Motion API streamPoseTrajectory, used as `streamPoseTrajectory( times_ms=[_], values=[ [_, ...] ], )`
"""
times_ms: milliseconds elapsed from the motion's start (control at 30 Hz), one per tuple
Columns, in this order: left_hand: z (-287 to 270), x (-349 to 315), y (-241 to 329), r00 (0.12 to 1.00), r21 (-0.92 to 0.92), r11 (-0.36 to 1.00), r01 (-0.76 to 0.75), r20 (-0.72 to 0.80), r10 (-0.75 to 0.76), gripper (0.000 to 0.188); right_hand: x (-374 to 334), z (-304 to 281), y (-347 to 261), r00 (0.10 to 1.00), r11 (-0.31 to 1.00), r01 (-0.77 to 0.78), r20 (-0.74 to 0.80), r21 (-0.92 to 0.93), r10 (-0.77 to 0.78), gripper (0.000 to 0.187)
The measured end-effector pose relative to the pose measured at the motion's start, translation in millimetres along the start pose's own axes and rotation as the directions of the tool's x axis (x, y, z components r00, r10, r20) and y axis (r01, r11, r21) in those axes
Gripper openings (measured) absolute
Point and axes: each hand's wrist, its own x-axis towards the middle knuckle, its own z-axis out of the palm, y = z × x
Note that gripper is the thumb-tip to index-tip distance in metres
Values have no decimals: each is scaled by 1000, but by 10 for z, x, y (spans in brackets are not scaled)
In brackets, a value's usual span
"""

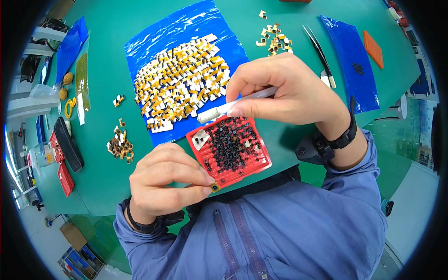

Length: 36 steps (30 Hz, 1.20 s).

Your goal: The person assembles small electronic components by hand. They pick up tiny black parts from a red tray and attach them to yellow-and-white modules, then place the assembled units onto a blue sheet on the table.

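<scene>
My left hand [165, 179] pinches a small square gold part [215, 187] with a dark round centre, at the near-left corner of a red tray [261, 163]. Many tiny black ring-like pieces [228, 149] lie loose in that tray, with a scrap of white paper [200, 139] in its left corner. Above the tray's far edge, my right hand [287, 88] grips a pale pen-like stick [256, 94], whose thick white end [208, 115] points left. Beyond it, a blue sheet [144, 44] carries a dense spread of gold, white and black parts [179, 84].
Loose gold parts lie in a far pile [278, 42] and a left pile [121, 147]. Tweezers [319, 51], another blue sheet [347, 60] and an orange block [373, 49] are on the right. Leftward are a black case [68, 144] and yellow scissors [69, 107] on the green table [105, 186].
</scene>
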Motion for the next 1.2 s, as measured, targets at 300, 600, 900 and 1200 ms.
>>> streamPoseTrajectory(
  times_ms=[300, 600, 900, 1200],
  values=[
    [-7, -4, 15, 1000, -2, 1000, 5, 13, -5, 10, 1, 3, 8, 1000, 1000, 9, 2, -15, -9, 13],
    [-9, -4, 20, 1000, -13, 1000, 8, 20, -8, 9, 0, 13, 22, 1000, 1000, 26, -8, -8, -26, 13],
    [-7, 20, 8, 999, 29, 999, 28, 18, -29, 10, 4, -4, -26, 993, 994, 110, -48, 19, -109, 18],
    [88, 21, -53, 901, -191, 894, 404, -87, -426, 17, -62, 245, -126, 973, 978, 195, 113, 72, -203, 19]
  ],
)
